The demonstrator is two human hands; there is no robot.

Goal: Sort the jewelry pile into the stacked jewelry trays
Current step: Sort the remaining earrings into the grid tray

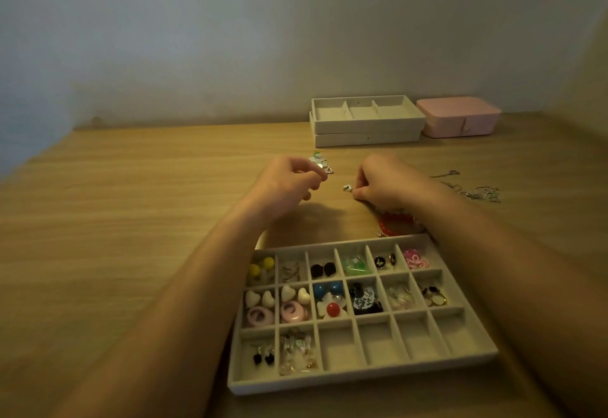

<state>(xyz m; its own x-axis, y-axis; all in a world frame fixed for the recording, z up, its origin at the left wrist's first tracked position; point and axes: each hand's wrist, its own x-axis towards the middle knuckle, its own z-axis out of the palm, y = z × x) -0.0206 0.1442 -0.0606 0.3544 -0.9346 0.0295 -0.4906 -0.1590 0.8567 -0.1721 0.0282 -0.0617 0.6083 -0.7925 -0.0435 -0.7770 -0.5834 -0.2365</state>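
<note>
Jewelry tray of grey felt cells [362, 381] lies at the wooden tabletop's [131, 204] near edge, handy for filling. Beyond it, the left hand [289, 184] and right hand [383, 184] curl their fingers into pinches, on what is unclear. A tiny silver heart earring [347, 187] waits just beside the right one.

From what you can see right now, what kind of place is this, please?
Probably a home desk or dressing table against a plain wall: a wooden tabletop, a compartment tray holding sorted earrings, and stacked trays beside a pink jewelry box at the back.
</note>
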